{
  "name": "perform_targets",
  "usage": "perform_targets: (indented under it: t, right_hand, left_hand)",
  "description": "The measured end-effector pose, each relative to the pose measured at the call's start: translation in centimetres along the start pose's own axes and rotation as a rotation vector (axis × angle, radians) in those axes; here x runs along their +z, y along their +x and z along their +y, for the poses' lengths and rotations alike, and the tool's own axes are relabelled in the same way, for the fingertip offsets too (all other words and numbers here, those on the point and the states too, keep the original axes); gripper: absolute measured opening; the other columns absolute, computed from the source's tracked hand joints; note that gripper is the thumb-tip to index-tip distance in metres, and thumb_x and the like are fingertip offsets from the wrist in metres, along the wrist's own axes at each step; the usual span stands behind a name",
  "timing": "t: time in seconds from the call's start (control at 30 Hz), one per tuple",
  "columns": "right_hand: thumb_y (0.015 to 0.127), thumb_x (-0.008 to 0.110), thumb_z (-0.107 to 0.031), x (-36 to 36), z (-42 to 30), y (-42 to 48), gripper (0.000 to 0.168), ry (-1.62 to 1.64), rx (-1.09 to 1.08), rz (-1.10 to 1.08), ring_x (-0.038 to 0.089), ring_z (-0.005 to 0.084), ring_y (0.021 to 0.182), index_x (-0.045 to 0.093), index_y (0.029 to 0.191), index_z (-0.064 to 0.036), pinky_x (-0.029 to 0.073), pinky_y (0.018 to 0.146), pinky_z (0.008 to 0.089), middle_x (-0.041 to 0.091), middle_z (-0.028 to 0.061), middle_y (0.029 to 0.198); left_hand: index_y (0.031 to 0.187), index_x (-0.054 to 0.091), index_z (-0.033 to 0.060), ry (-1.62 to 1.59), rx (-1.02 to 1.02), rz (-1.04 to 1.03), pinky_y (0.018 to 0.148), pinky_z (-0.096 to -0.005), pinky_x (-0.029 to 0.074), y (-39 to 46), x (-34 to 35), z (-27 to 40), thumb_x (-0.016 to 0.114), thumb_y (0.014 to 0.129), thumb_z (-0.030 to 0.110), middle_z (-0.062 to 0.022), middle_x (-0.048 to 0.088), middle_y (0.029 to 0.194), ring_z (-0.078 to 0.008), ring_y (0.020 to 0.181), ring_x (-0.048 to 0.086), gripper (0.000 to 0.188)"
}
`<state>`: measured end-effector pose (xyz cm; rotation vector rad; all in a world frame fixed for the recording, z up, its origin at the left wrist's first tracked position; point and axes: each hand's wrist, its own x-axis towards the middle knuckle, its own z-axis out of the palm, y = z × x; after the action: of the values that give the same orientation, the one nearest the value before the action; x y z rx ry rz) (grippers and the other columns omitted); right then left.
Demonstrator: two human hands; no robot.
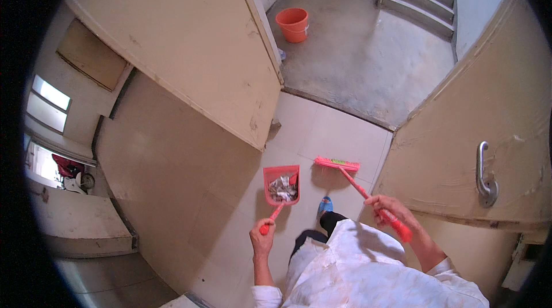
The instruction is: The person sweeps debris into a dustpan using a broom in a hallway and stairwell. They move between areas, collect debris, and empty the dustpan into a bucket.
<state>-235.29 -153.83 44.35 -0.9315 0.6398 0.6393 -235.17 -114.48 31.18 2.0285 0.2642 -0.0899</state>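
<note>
My left hand (262, 239) grips the handle of a red plastic dustpan (268, 174). Grey and white litter (283, 188) lies in the pan, with a red scrap among it. My right hand (390, 211) is closed around the red handle of a broom (337, 164). Pink bristles with a green patch in the middle make up the broom's head, which is to the right of the dustpan and a little higher in the picture. A gap of tiled floor (307, 187) separates the two.
Door leaves stand on both sides, the left (181, 49) and the right (448, 148), which carries a metal pull handle (482, 174). Beyond the threshold (336, 107) are an orange bucket (293, 25) and concrete stairs (418, 2). A white scooter (77, 182) shows through the far-left doorway. My blue slipper (326, 205) is below the broom.
</note>
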Motion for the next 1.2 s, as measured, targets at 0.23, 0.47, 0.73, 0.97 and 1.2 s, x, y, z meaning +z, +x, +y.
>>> perform_targets:
  t: [0.23, 0.47, 0.73, 0.97, 1.2]
  right_hand:
    - [0.09, 0.051, -0.022, 0.0, -9.1, 2.0, 0.017, 0.397, -0.104, -0.009, 0.047, 0.0099, 0.056, 0.055, 0.087, -0.005, 0.044, 0.05, 0.0261, 0.046, 0.001, 0.071]
    - [0.087, 0.05, -0.015, -0.4, -15.8, 7.2, 0.014, 0.324, -0.261, 0.154, 0.053, 0.0133, 0.053, 0.053, 0.088, -0.002, 0.051, 0.047, 0.0288, 0.049, 0.0053, 0.073]
    - [0.09, 0.048, -0.018, -4.4, -26.3, 12.7, 0.015, 0.415, -0.34, 0.293, 0.048, 0.0116, 0.054, 0.052, 0.091, -0.003, 0.048, 0.047, 0.0279, 0.049, 0.0054, 0.074]
    - [0.092, 0.045, -0.02, -7.2, -33.3, 17.3, 0.017, 0.549, -0.377, 0.3, 0.048, 0.0122, 0.053, 0.051, 0.091, -0.004, 0.046, 0.046, 0.0275, 0.049, 0.0052, 0.074]
    - [0.093, 0.044, -0.021, -8.8, -44.4, 22.4, 0.018, 0.464, -0.326, 0.338, 0.046, 0.0111, 0.053, 0.052, 0.089, -0.005, 0.043, 0.045, 0.0258, 0.049, 0.004, 0.072]
  left_hand:
    - [0.08, 0.061, 0.0013, 0.012, 0.029, -0.096, 0.07, -0.0287, 0.047, 10.7, 3.4, 9.1, 0.063, 0.072, -0.001, -0.0066, 0.062, 0.079, -0.0153, 0.074, 0.059, 0.009]
    - [0.079, 0.062, 0.0021, 0.002, 0.114, -0.258, 0.071, -0.0285, 0.047, 23.7, 9.2, 12.8, 0.062, 0.071, -0.002, -0.007, 0.063, 0.078, -0.0165, 0.075, 0.06, 0.009]
    - [0.08, 0.062, 0.0037, 0.102, 0.251, -0.398, 0.07, -0.03, 0.048, 37.3, 18.9, 19.6, 0.06, 0.071, -0.002, -0.0089, 0.062, 0.077, -0.0193, 0.074, 0.061, 0.011]
    - [0.082, 0.062, 0.004, 0.105, 0.283, -0.496, 0.069, -0.0294, 0.048, 48.6, 24.5, 24.6, 0.061, 0.071, -0.003, -0.008, 0.062, 0.079, -0.0192, 0.075, 0.062, 0.014]
    - [0.082, 0.062, 0.003, 0.088, 0.282, -0.456, 0.07, -0.0284, 0.047, 57.4, 30.0, 27.5, 0.062, 0.071, -0.004, -0.0075, 0.062, 0.078, -0.0178, 0.074, 0.061, 0.013]
